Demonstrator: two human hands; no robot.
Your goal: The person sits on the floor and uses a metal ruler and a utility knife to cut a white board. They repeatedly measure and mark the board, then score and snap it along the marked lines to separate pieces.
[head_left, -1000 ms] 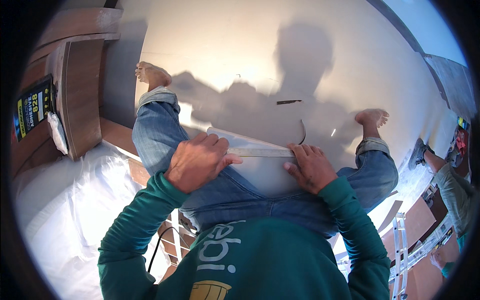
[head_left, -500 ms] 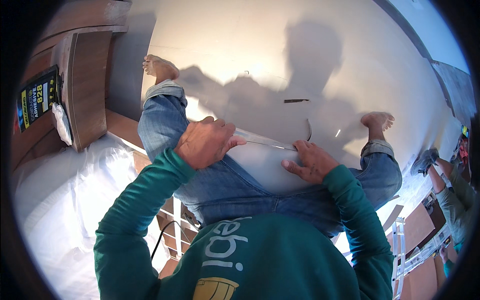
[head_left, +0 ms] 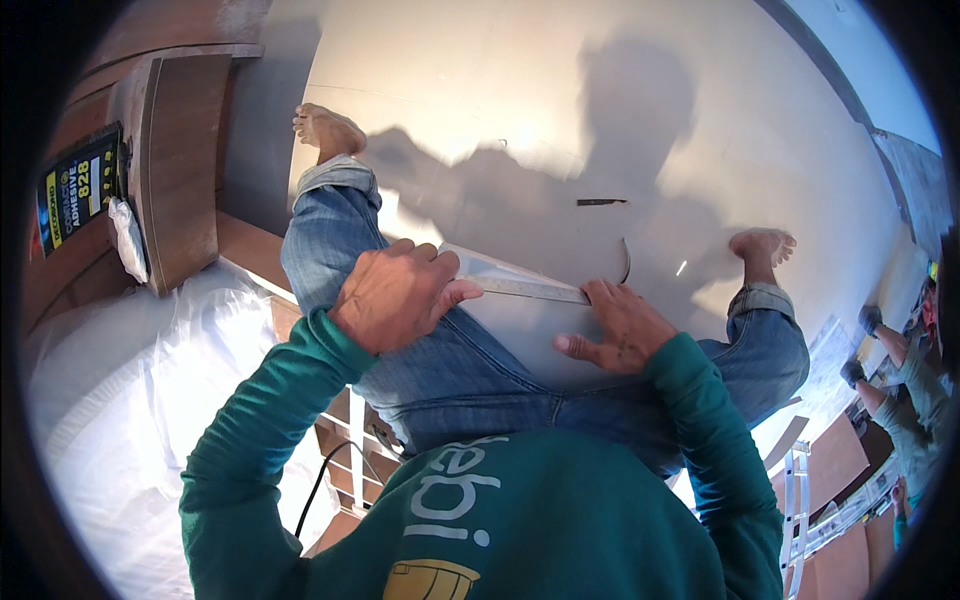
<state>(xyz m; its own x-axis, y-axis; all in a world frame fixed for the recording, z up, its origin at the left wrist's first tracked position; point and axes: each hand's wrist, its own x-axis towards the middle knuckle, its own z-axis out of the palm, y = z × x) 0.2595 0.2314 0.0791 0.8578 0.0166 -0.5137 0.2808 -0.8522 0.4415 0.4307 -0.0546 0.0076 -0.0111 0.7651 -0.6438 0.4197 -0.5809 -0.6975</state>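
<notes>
A thin, pale, straight strip point(head_left: 525, 289) stretches between my hands, over the smooth light surface between my legs. My left hand point(head_left: 395, 297) is closed round its left end, thumb pointing along it. At the other end, the bent fingers of my right hand point(head_left: 625, 325) hold the strip, while the thumb points away from it. The right fingertips are partly hidden. Beyond the strip lie a small dark flat blade-like piece point(head_left: 600, 202) and a narrow curved sliver point(head_left: 626, 260).
Brown boards point(head_left: 180, 170) stand at the left beside a dark box point(head_left: 80, 190) with yellow marks. Clear plastic sheeting point(head_left: 150, 400) covers the lower left. Another person's legs point(head_left: 890, 380) and a metal ladder point(head_left: 795, 510) are at the right. My bare feet rest on the light surface.
My left hand has shifted slightly left and down, and the strip has turned so more of its pale face shows. The other person's feet have moved apart.
</notes>
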